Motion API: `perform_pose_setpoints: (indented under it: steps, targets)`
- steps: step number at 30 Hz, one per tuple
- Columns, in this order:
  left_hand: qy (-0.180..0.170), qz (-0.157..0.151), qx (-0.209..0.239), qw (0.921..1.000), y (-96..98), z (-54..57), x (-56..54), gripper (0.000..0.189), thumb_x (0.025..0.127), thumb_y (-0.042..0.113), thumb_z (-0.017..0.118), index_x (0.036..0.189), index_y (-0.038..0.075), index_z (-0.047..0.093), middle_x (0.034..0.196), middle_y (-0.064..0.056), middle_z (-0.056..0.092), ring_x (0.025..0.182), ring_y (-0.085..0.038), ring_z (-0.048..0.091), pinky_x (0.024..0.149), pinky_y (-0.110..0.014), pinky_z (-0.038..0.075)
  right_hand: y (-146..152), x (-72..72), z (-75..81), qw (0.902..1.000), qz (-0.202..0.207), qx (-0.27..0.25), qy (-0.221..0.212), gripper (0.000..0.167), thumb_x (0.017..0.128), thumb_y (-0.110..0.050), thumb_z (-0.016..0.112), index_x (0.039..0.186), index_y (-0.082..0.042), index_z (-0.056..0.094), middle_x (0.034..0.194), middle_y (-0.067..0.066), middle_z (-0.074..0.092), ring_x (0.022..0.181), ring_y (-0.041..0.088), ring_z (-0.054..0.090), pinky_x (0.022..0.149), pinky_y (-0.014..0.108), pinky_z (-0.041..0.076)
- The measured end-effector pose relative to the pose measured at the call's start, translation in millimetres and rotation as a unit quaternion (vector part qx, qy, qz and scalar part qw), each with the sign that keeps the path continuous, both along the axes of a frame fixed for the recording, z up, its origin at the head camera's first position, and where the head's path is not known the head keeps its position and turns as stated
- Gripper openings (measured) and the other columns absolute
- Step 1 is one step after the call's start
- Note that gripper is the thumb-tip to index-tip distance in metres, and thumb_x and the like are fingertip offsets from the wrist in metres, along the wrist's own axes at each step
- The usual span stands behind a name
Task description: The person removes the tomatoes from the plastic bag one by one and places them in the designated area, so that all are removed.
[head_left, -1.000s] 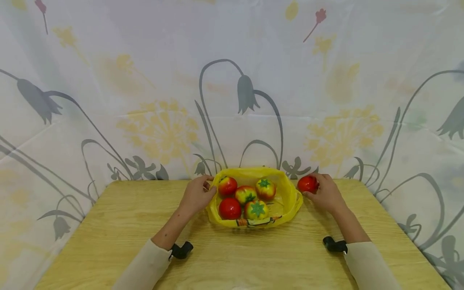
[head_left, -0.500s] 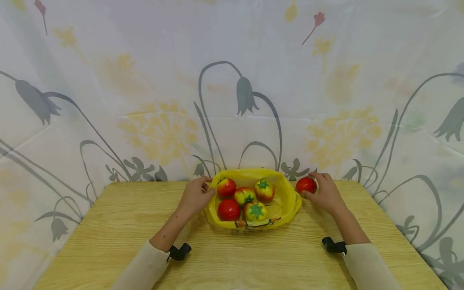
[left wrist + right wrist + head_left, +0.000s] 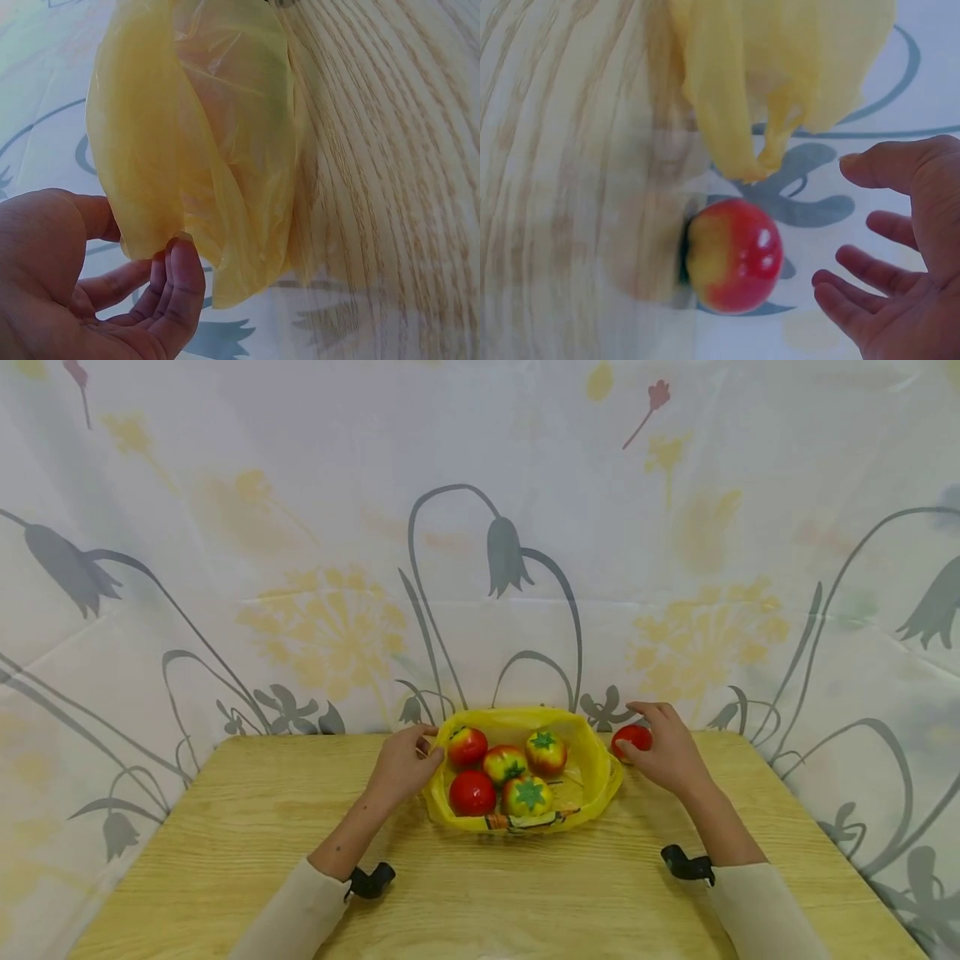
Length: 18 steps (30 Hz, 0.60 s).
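Observation:
A yellow plastic bag (image 3: pixel 600 768) stands with its mouth spread wide on the table. Several red-and-yellow toy tomatoes (image 3: pixel 473 793) lie inside it, some showing green star-shaped tops (image 3: pixel 529 792). My left hand (image 3: pixel 405 766) holds the bag's left edge; in the left wrist view the bag's edge (image 3: pixel 150 187) passes between thumb and curled fingers. Just right of the bag, one more toy tomato (image 3: pixel 735 255) sits on the table. Beside and above it is my right hand (image 3: pixel 670 752), fingers spread and apart from it in the right wrist view.
The pale wooden table (image 3: pixel 495 893) ends at the back against a flower-printed cloth (image 3: pixel 337 527). A handle loop of the bag (image 3: pixel 769 150) hangs close to the loose tomato. Black wrist mounts (image 3: pixel 372 881) stick out inward from both sleeves.
My right hand has loosened from the loose tomato and lifted slightly, its fingers spreading. The tomato stays beside the bag. My left hand keeps its hold on the bag's edge.

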<state>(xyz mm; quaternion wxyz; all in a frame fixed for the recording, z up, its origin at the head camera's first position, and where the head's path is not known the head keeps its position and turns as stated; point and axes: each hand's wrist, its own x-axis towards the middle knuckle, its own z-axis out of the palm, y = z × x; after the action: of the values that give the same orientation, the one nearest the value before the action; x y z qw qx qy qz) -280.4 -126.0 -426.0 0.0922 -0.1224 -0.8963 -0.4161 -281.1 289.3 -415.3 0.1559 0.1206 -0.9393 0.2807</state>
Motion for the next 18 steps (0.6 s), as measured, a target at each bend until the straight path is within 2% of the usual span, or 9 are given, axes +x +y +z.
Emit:
perform_pose_setpoints:
  steps: [13,18]
  targets:
    - [-0.007,0.003,0.004,1.0000,0.9,-0.5,0.0,0.035,0.098,0.012,0.070,0.130,-0.001,0.071,0.094,-0.010,0.069,0.078,-0.020,0.066,0.064,-0.031,0.054,-23,10.1,12.7,0.9966,0.042,-0.007,0.070,0.056,0.093,-0.007,0.078,0.144,0.001,0.057,0.142,0.026,0.052,0.121,0.048,0.057,0.097,0.064,0.053]
    - [-0.001,-0.001,0.006,1.0000,0.6,0.0,0.4,0.035,0.097,0.012,0.070,0.130,-0.001,0.071,0.094,-0.010,0.069,0.077,-0.020,0.066,0.063,-0.031,0.054,-33,10.9,15.0,0.9921,0.073,-0.014,0.101,0.050,0.093,-0.005,0.079,0.140,-0.002,0.061,0.140,0.022,0.055,0.122,0.045,0.058,0.096,0.063,0.055]
